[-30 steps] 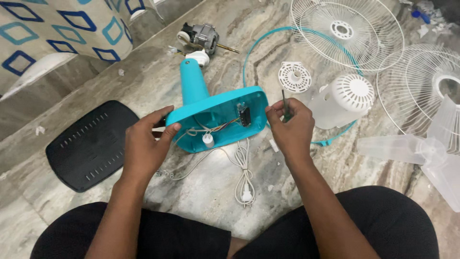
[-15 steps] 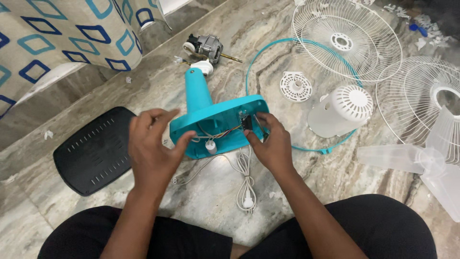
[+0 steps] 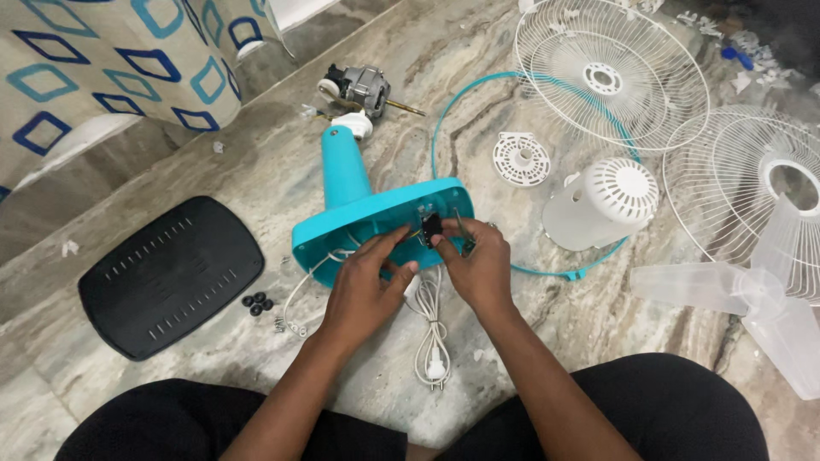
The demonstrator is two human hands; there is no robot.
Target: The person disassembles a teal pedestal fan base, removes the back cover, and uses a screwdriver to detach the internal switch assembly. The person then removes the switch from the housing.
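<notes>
A teal fan base (image 3: 359,205) lies on its side on the marble floor, its open underside facing me. My left hand (image 3: 363,286) grips the lower rim of the base, its fingers reaching in among the wires. My right hand (image 3: 478,273) pinches a small black switch part (image 3: 431,226) inside the base. A thin metal tool (image 3: 461,226) sticks up from the same hand. A coiled white power cord with plug (image 3: 431,341) hangs out below the base.
A black base cover (image 3: 166,273) lies at left with small black rubber feet (image 3: 256,303) beside it. A motor (image 3: 363,85) sits beyond the base. On the right are white grilles (image 3: 598,77), a white motor housing (image 3: 602,205), a teal ring (image 3: 461,94) and a translucent blade (image 3: 752,299).
My left hand has moved from the base's left edge to its middle. My right hand has gone from the right edge to the black switch part inside. The view has shifted slightly.
</notes>
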